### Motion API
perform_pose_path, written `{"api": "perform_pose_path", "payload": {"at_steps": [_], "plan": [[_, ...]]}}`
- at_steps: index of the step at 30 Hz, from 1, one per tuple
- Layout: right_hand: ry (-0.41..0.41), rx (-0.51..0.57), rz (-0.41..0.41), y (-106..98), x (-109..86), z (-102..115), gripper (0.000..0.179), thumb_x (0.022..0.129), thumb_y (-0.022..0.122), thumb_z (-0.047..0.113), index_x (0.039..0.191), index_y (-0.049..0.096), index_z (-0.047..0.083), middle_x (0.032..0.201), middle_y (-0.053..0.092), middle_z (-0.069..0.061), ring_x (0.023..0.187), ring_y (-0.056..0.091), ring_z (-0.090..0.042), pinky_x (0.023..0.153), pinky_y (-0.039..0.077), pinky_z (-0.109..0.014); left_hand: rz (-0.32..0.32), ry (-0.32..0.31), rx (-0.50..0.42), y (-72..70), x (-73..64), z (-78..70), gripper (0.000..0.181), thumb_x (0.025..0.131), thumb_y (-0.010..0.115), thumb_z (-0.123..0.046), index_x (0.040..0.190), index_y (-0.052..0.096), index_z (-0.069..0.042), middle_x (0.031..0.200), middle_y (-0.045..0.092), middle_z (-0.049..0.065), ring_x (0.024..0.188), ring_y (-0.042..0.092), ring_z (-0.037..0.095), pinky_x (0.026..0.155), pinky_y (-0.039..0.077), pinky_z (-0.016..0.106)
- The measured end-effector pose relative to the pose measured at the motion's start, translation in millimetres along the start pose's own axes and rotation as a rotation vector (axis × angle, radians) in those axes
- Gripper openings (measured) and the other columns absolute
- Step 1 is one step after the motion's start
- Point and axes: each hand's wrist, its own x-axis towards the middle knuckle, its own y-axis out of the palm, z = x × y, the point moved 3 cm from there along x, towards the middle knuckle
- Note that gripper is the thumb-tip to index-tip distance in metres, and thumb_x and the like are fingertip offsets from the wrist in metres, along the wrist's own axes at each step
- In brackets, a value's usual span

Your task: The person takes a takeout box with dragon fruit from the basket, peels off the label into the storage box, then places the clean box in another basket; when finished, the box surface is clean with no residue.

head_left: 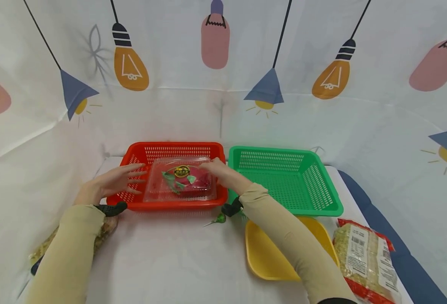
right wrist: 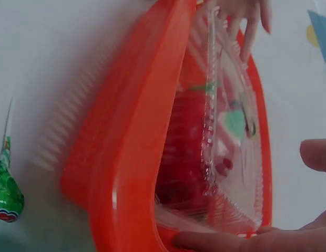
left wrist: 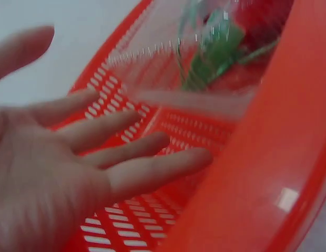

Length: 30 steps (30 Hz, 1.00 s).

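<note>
A clear plastic clamshell box with red contents and green leaf shapes lies in the red basket. My left hand hovers over the basket's left end, fingers spread and apart from the box; the left wrist view also shows this hand holding nothing. At the box's right end is my right hand, its fingers reaching down by the box's edge. In the right wrist view, the thumb stands well away from the fingers, which lie at the box's end; whether they touch it I cannot tell.
A green basket stands right of the red one. In front of it is a yellow tray, partly under my right sleeve. A red-edged bag lies far right. Another bag is partly hidden by my left arm. A green-wrapped lollipop lies mid-table.
</note>
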Motion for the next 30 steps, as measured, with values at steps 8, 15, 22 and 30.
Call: {"api": "perform_pose_path", "payload": {"at_steps": [8,15,22,30], "plan": [[0.062,-0.015,0.058,-3,20.1,1,0.057,0.096,0.064,0.033,0.143,0.045,0.009,0.145,0.042,-0.013,0.134,0.040,-0.034,0.102,0.044,-0.062,0.093,-0.024,0.042,-2.1,4.2,5.3,0.067,0.109,0.034,-0.037,0.161,0.000,-0.012,0.165,0.003,0.022,0.146,0.013,0.050,0.105,0.041,0.062],[0.104,0.031,0.093,-3,31.6,-5,0.063,0.098,0.063,0.029,0.150,0.034,0.010,0.140,0.048,-0.016,0.126,0.049,-0.035,0.102,0.046,-0.058,0.071,-0.028,0.109,-2.5,8.7,7.3,0.071,0.108,0.042,-0.030,0.161,0.000,-0.008,0.162,0.011,0.024,0.144,0.023,0.050,0.103,0.045,0.058],[0.077,0.082,0.155,-4,38.5,-9,0.079,0.099,0.061,0.027,0.160,0.011,0.017,0.150,0.037,-0.017,0.135,0.042,-0.039,0.105,0.043,-0.060,0.041,-0.037,0.125,-2.2,6.7,7.1,0.076,0.106,0.046,-0.032,0.160,-0.001,-0.006,0.158,0.017,0.025,0.138,0.033,0.045,0.107,0.043,0.056],[0.065,0.116,0.250,-8,41.3,-12,0.075,0.101,0.059,0.027,0.160,0.013,0.020,0.152,0.036,-0.016,0.137,0.040,-0.041,0.105,0.044,-0.056,0.034,-0.067,0.142,-3.6,6.2,10.5,0.077,0.106,0.047,-0.031,0.158,0.000,0.001,0.159,0.015,0.026,0.141,0.028,0.048,0.105,0.046,0.053]]}}
